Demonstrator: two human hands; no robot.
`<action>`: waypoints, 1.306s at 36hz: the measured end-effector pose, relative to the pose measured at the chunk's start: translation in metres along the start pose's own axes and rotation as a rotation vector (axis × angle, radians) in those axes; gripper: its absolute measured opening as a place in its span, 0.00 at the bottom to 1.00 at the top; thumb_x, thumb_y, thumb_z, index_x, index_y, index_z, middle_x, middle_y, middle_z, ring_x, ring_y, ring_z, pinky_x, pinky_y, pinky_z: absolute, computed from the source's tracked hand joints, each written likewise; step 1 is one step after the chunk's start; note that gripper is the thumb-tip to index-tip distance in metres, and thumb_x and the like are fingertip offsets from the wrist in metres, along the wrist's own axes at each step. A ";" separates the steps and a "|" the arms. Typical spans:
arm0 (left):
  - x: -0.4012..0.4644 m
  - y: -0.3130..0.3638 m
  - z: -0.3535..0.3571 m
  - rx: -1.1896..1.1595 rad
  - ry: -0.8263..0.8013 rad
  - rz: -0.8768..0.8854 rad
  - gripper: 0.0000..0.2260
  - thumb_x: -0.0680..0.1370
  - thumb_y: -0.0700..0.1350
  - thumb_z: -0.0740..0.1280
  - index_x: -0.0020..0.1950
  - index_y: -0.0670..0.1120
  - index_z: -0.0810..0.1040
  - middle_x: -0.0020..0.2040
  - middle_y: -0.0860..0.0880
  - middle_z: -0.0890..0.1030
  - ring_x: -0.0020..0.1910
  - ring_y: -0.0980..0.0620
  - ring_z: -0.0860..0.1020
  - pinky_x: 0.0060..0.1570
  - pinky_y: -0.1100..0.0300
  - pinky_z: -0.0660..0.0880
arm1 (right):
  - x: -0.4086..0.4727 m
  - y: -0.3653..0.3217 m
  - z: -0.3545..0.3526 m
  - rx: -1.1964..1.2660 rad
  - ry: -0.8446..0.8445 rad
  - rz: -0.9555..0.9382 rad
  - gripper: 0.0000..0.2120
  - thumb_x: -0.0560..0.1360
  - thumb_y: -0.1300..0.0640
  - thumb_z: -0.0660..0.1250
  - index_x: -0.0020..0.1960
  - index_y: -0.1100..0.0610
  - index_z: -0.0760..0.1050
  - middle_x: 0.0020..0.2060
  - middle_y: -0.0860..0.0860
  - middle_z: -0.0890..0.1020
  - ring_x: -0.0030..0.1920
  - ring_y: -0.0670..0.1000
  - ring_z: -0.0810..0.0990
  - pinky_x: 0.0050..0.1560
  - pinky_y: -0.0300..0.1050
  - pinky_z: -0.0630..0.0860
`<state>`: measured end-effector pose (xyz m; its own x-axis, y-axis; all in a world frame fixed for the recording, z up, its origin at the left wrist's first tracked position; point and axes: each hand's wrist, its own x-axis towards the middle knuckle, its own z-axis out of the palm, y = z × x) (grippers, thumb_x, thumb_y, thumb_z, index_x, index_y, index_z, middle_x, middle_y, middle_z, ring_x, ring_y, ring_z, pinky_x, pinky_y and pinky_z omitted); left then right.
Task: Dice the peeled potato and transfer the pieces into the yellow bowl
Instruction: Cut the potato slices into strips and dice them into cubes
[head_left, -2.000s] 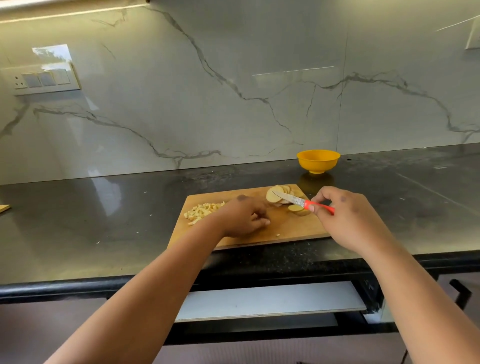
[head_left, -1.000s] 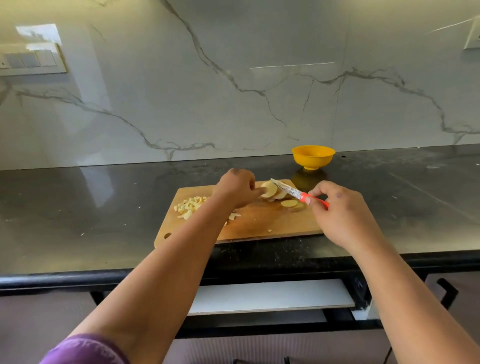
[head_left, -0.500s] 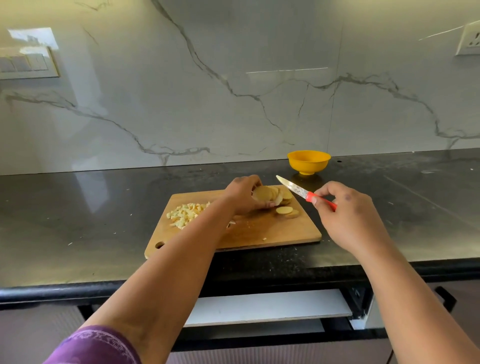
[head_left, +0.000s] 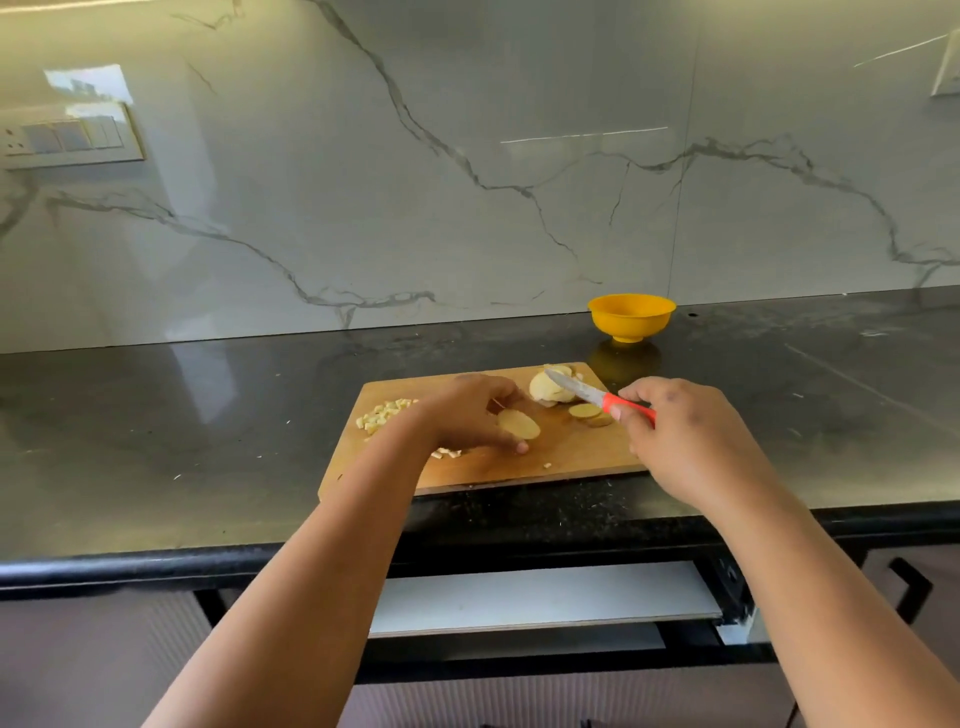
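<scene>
1. Since half a second ago, the left hand (head_left: 470, 415) has drawn back from the stack of slices at the far right of the board, bringing one round potato slice (head_left: 518, 424) toward the middle of the cutting board (head_left: 571, 457).
2. That slice sits between the left thumb and fingers (head_left: 521, 447), which curl around it and pinch its edges (whether it lies flat on the wood or is lifted a little, I cannot tell).
3. Meanwhile the right hand (head_left: 685, 441) grips a knife (head_left: 597, 398) by its red handle, fingers wrapped round it; the blade points up and left, its tip over the remaining potato chunk (head_left: 545, 388) near the board's far right corner.
4. Two more slices (head_left: 589, 414) lie just below the blade, right of centre on the board.
5. Diced pieces (head_left: 384, 413) form a small pile at the board's left end, with a few loose cubes nearer the front edge beside the left wrist.
6. The yellow bowl (head_left: 631, 316) stands on the dark table (head_left: 156, 441) behind the board's right corner, close to the marble wall, in the right-centre of the frame; what it contains cannot be seen from this angle.
7. A switch plate (head_left: 67, 136) is mounted on the wall at the upper left of the frame.
</scene>
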<state>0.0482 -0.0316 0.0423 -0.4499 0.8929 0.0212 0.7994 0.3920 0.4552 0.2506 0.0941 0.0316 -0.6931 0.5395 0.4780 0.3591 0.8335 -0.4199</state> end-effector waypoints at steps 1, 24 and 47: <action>-0.001 -0.001 0.001 0.026 0.014 -0.001 0.28 0.72 0.54 0.76 0.70 0.51 0.73 0.63 0.54 0.76 0.62 0.53 0.74 0.62 0.58 0.71 | -0.001 -0.003 0.002 0.006 -0.013 -0.006 0.13 0.80 0.50 0.63 0.61 0.52 0.78 0.41 0.48 0.82 0.41 0.49 0.79 0.36 0.41 0.71; -0.024 -0.006 0.044 0.074 0.361 0.141 0.10 0.80 0.49 0.67 0.56 0.46 0.84 0.53 0.49 0.83 0.50 0.52 0.78 0.51 0.59 0.75 | -0.027 -0.041 0.028 -0.231 -0.056 -0.045 0.07 0.81 0.56 0.58 0.53 0.50 0.75 0.36 0.47 0.76 0.35 0.47 0.75 0.31 0.41 0.71; -0.020 -0.006 0.046 0.106 0.457 0.070 0.11 0.80 0.51 0.67 0.56 0.46 0.82 0.51 0.51 0.82 0.49 0.53 0.77 0.47 0.61 0.74 | -0.031 -0.042 -0.003 -0.260 -0.017 -0.058 0.05 0.81 0.52 0.60 0.54 0.51 0.72 0.35 0.50 0.77 0.31 0.48 0.73 0.27 0.44 0.67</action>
<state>0.0705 -0.0417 -0.0019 -0.5034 0.7383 0.4489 0.8597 0.3759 0.3458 0.2592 0.0422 0.0369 -0.7269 0.4897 0.4814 0.4656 0.8668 -0.1787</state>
